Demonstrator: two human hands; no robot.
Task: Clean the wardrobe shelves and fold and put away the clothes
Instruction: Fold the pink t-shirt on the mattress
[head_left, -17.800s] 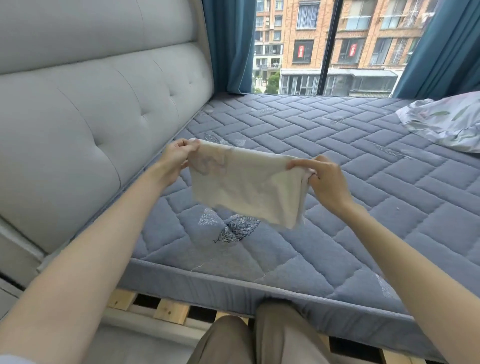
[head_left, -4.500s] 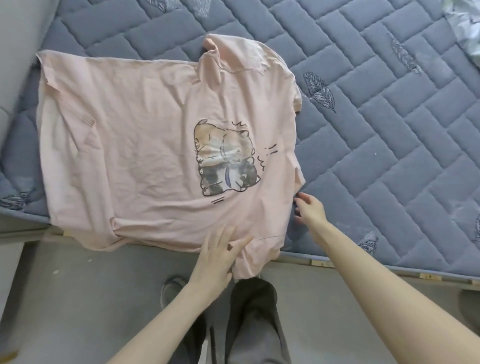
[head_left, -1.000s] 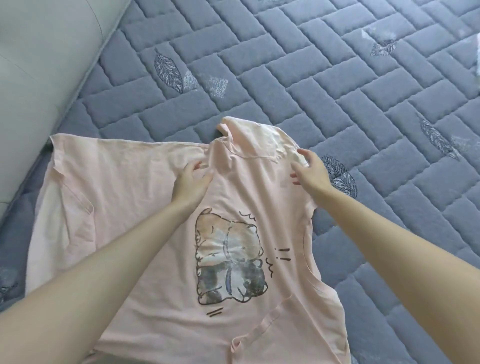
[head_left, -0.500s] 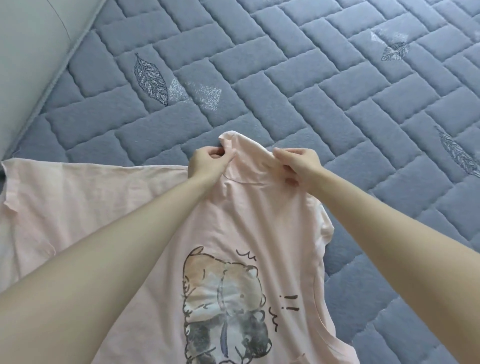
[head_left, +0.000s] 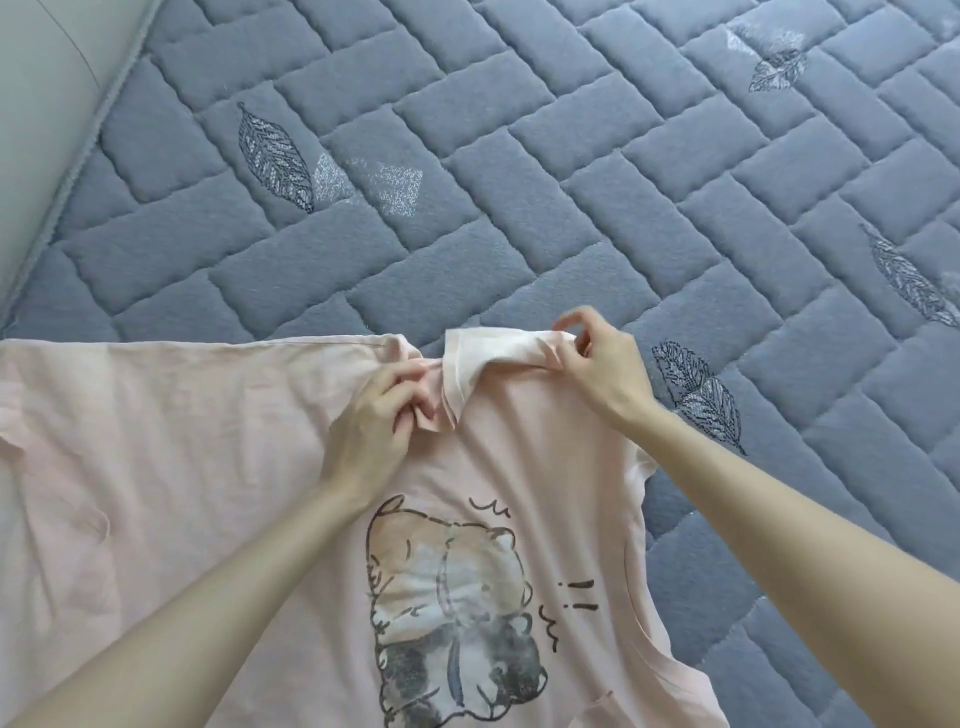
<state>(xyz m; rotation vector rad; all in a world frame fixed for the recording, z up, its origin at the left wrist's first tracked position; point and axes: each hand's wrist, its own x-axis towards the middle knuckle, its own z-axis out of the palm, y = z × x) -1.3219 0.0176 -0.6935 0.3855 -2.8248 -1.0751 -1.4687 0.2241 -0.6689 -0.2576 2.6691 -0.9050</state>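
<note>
One pink T-shirt (head_left: 208, 467) lies spread on the blue quilted mattress (head_left: 519, 156), print side up, and it fills the lower left part of the view. Its top edge runs almost straight from the left border to the two hands, and its right edge curves downward toward the bottom border. The left hand (head_left: 374, 431) pinches a small bunch of cloth at the top edge, with the fingers curled around it. The right hand (head_left: 602, 369) pinches the far end of a raised flap (head_left: 493, 353) of the same shirt between thumb and fingertips. Beyond the shirt and to its right the mattress is open. The grey headboard (head_left: 47, 104) closes the upper left corner. I count one cartoon print (head_left: 457, 623) on the shirt and at least four leaf patterns (head_left: 275, 156) on the mattress.
</note>
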